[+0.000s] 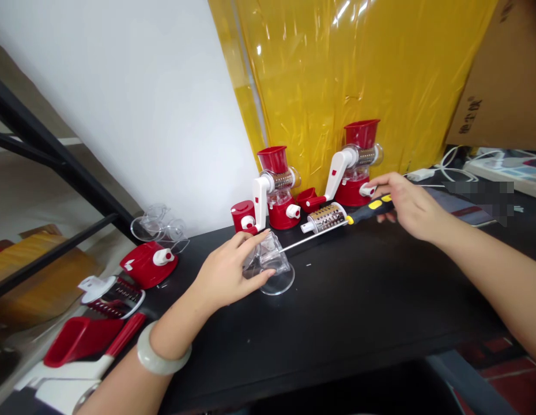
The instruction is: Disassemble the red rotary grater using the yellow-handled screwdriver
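My left hand [225,271], a pale bangle [158,351] on its wrist, grips a clear plastic grater housing [276,283] on the black table, thumb and fingers round its sides. In my right hand [408,208] is a screwdriver [366,211] with a dark grey and yellow handle. Its long shaft slants down to the left, and the tip meets the housing; exact contact there is hard to make out. Just behind the shaft lies a metal grater drum [327,217]. A red grater base [243,214] with a white knob stands beyond my left hand.
Two assembled red rotary graters [282,202] [358,173] stand at the back by yellow sheeting [350,69]. On the left are a red base [149,266], another drum [114,297], a red hopper [82,340] and white parts. A cardboard box [501,86] and cables sit back right.
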